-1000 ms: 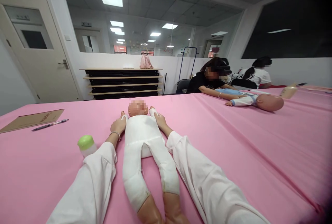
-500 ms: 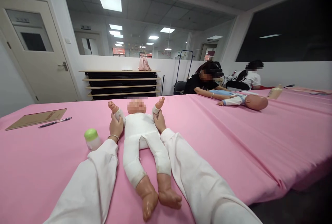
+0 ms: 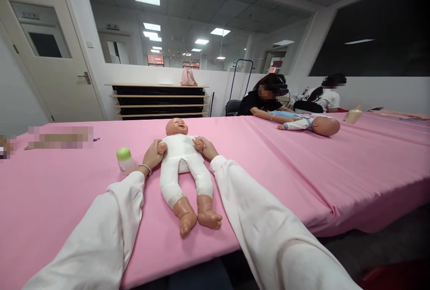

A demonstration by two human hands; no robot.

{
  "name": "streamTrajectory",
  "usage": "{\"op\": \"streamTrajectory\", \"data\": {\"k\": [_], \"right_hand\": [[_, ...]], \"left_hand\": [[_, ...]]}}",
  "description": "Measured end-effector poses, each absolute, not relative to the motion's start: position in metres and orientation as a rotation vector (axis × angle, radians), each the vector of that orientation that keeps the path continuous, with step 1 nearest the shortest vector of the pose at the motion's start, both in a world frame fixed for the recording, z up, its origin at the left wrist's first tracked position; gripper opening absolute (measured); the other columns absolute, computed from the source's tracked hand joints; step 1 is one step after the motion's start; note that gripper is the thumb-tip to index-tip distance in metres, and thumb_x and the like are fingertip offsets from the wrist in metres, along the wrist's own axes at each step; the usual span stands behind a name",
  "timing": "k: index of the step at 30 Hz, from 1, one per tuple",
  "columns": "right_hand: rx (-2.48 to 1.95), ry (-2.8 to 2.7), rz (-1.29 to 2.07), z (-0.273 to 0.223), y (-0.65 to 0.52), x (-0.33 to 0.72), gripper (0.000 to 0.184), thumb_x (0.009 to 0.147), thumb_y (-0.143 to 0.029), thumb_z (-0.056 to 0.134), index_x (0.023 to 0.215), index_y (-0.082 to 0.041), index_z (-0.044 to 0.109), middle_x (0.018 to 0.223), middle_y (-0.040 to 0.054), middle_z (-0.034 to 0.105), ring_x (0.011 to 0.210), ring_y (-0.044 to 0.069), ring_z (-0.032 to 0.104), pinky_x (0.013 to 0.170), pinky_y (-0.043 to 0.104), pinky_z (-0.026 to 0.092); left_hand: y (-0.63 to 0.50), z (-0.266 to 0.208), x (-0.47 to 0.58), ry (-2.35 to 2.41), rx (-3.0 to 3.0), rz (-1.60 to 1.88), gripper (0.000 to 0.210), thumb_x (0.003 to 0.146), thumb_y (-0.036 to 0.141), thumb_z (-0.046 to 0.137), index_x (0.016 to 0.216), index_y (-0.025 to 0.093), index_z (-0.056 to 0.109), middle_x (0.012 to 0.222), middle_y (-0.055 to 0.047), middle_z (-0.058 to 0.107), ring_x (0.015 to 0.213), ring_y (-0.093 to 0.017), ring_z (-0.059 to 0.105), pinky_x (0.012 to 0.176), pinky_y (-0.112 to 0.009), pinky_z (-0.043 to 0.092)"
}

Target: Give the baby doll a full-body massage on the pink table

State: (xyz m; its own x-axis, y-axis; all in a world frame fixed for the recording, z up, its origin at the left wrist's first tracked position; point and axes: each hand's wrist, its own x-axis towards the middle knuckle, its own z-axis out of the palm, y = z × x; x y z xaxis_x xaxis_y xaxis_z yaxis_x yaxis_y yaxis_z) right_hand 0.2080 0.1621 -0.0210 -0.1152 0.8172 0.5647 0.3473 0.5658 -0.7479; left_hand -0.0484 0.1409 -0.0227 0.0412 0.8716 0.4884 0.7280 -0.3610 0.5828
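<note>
A baby doll with a white cloth body lies on its back on the pink-covered table, its head away from me and bare feet towards me. Fingers of my left hand are closed round the doll's arm on the left, and the doll's small hand shows beside my thumb. On the other side my right hand grips the doll's other arm near its hand. Both doll arms are down beside the torso. My fingertips are partly hidden behind the doll's arms. Just left of my left hand stands a bottle with a green cap.
A blurred brown item lies at the table's far left. Across the table, a person in black leans over another doll in blue and white. A beige bottle stands beyond that doll. The table's front edge runs below my doll's feet.
Both doll arms have come down from beside its head to its sides, with my hands still holding them. My view has shifted, showing the table's front edge and more of the doll's head.
</note>
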Motion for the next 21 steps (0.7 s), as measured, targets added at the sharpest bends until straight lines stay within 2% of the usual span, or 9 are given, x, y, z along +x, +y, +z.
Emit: {"op": "streamTrajectory", "data": {"k": [3,6,11,13,15,17,21], "right_hand": [[-0.961,-1.718,0.480,-0.025,0.182,0.207,0.029,0.074,-0.022,0.044,0.100,-0.016,0.055,0.104,0.0032,0.061,0.092,0.014,0.055,0.086,0.027,0.042],[-1.059,-1.624,0.443,-0.030,0.205,0.201,0.027,0.077,-0.024,0.039,0.098,-0.016,0.054,0.101,0.0039,0.061,0.090,0.014,0.054,0.084,0.027,0.043],[-1.259,-1.573,0.507,-0.034,0.231,0.196,0.031,0.082,-0.036,0.036,0.101,-0.019,0.055,0.099,0.0044,0.063,0.086,0.017,0.055,0.079,0.028,0.043],[-1.374,-1.576,0.526,-0.035,0.238,0.197,0.035,0.083,-0.041,0.036,0.098,-0.019,0.058,0.095,0.0060,0.064,0.083,0.019,0.057,0.076,0.028,0.043],[-1.506,-1.577,0.526,-0.035,0.244,0.199,0.040,0.082,-0.046,0.037,0.091,-0.016,0.061,0.091,0.0099,0.065,0.081,0.020,0.058,0.073,0.027,0.043],[-1.634,-1.565,0.527,-0.035,0.248,0.200,0.046,0.082,-0.050,0.036,0.084,-0.012,0.063,0.087,0.0139,0.065,0.078,0.022,0.059,0.069,0.027,0.042],[-1.734,-1.578,0.507,-0.034,0.250,0.200,0.051,0.084,-0.051,0.030,0.082,-0.011,0.063,0.085,0.0146,0.065,0.077,0.022,0.059,0.067,0.027,0.042]], "left_hand": [[0.155,-0.023,-0.040,1.828,1.916,1.312,0.037,0.081,0.035,0.042,0.114,0.017,0.041,0.100,-0.010,0.061,0.089,-0.023,0.059,0.074,-0.030,0.045],[0.172,-0.025,-0.037,1.916,1.858,1.342,0.039,0.083,0.040,0.039,0.114,0.018,0.045,0.105,-0.012,0.060,0.097,-0.026,0.057,0.077,-0.033,0.044],[0.196,-0.026,-0.039,1.991,1.668,1.154,0.058,0.087,0.053,0.020,0.124,0.017,0.044,0.102,-0.015,0.063,0.094,-0.029,0.060,0.075,-0.036,0.044],[0.205,-0.024,-0.039,2.051,1.595,1.048,0.071,0.083,0.062,0.013,0.115,0.014,0.055,0.096,-0.018,0.064,0.092,-0.033,0.060,0.074,-0.040,0.044],[0.213,-0.020,-0.038,2.126,1.544,0.957,0.083,0.080,0.068,0.007,0.097,0.009,0.065,0.090,-0.023,0.064,0.091,-0.036,0.060,0.074,-0.045,0.044],[0.220,-0.016,-0.037,2.196,1.524,0.887,0.088,0.078,0.070,0.006,0.084,0.007,0.067,0.089,-0.026,0.064,0.091,-0.038,0.059,0.074,-0.047,0.043],[0.225,-0.016,-0.036,2.243,1.540,0.833,0.086,0.079,0.068,0.007,0.085,0.007,0.067,0.092,-0.025,0.063,0.092,-0.038,0.059,0.074,-0.047,0.044]]}}
